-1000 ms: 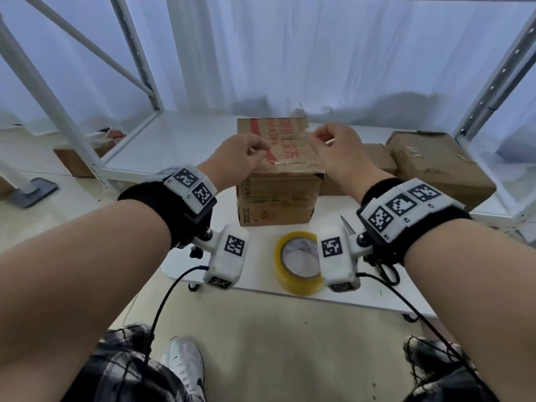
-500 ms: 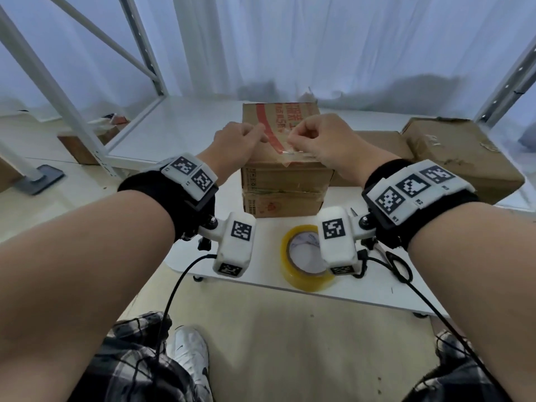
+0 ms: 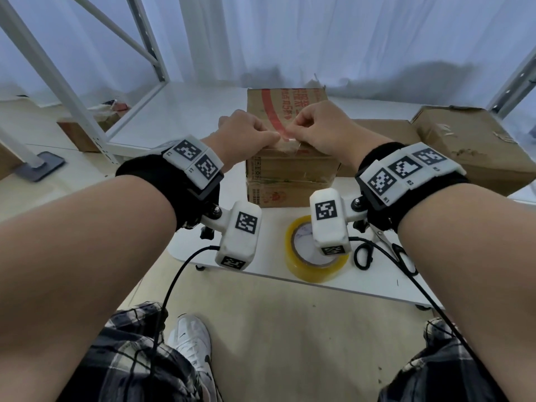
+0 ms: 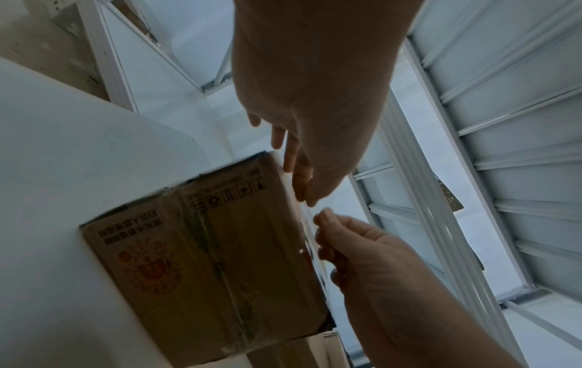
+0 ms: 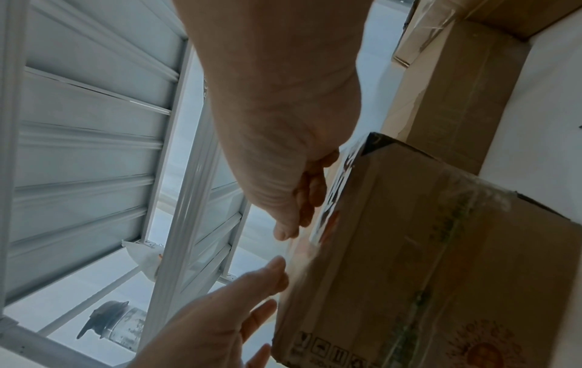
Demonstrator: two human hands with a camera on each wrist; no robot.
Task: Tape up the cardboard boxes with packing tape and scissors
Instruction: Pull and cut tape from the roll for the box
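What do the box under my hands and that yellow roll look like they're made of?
Box: brown cardboard, matte, with printed red markings and glossy clear tape strips. Roll: apparently translucent yellowish plastic tape, shiny, wound on a pale core.

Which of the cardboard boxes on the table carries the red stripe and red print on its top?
The middle box, the one both hands work on. The flatter boxes to its right show plain brown tops without red.
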